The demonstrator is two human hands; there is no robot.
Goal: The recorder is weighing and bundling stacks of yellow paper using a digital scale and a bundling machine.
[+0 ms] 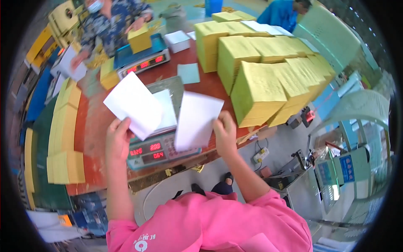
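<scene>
My left hand (119, 136) grips the lower left edge of a white paper sheet (133, 101), thumb on top; whether it is one sheet or a few, I cannot tell. In my right hand (225, 131) is another white paper sheet (198, 122), pinched at its right edge and slightly blurred. Between and behind the two, a white paper stack (167, 110) lies on the metal pan of a digital scale (166, 149). Red digits glow on the scale's front panel. The held sheets partly cover the stack and the pan.
Tall yellow paper stacks (256, 90) crowd the table's right side. More yellow stacks (65, 126) line its left edge. Across the red table (98, 138), a co-worker (113, 21) touches a yellow block (140, 39) on a second scale (145, 61). A pale blue sheet (188, 73) lies nearby.
</scene>
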